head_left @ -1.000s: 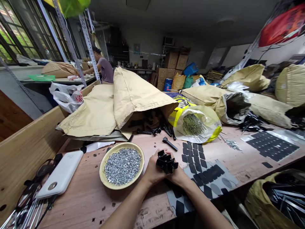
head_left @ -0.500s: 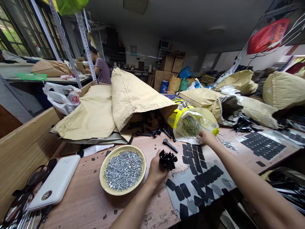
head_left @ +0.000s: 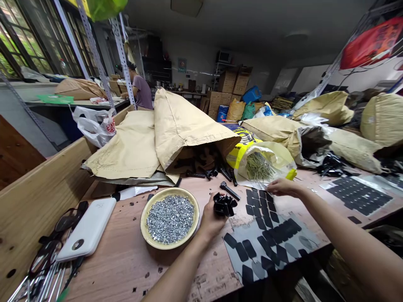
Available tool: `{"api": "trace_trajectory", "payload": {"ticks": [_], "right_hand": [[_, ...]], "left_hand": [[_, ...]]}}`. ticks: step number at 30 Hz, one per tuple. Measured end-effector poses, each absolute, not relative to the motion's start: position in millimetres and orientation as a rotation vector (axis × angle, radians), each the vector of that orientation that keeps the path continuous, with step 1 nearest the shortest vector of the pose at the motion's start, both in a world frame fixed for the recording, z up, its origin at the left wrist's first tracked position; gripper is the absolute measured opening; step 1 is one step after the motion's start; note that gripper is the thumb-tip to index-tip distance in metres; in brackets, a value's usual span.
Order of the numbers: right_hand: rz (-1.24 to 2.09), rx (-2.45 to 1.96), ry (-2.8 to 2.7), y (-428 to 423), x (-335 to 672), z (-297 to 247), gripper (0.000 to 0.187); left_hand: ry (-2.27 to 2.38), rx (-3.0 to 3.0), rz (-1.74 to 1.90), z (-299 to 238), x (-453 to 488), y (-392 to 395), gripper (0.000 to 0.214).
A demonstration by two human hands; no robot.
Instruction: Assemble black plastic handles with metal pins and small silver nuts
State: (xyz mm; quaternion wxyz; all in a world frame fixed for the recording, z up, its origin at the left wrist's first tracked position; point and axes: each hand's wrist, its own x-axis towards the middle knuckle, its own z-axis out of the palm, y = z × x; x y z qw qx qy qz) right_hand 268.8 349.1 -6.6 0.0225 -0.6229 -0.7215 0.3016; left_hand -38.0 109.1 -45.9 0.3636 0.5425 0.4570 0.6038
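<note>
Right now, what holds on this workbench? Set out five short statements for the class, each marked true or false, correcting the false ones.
1. The left hand holds black parts. True.
2. The right hand is inside the bowl. False: it is near the mouth of the yellow-and-white bag.
3. A white slab-shaped device lies left of the bowl. True.
4. The bowl is empty. False: small silvery pieces lie in it.
5. Thin rods show in the bag's mouth. True.
</note>
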Motion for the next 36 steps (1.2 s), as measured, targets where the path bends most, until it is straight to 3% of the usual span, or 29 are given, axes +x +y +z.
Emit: {"api": "trace_trajectory", "payload": {"ticks": [4,7,13,23,29,36], "right_hand": [[1.217,-1.795,-2.162,312,279,-20,0.045],[1.254,-1.829,-2.124,294,277,-21,0.045],[0.481,-1.771,-2.538,286,252,-8,0.028],[0.111,-1.814,-2.663,300,208,-19,0.024],[0.033,-1.893,-2.692,303,195,-19,0.011],[0.039,-1.813,-2.583,283,191,-5,0.009]], "left_hand": [[1.214,1.417,1.582,-46,-38,107,0.050],[1.262,1.419,1.526,-45,-39,106,0.050],[1.466,1.795,1.302,-46,-42,106,0.015],[1.947,2.062,0.884,-42,-47,102,0.009],[1.620,1.934,1.196,-36,-49,101,0.005],[1.254,1.412,1.447,-39,-45,103,0.028]]}}
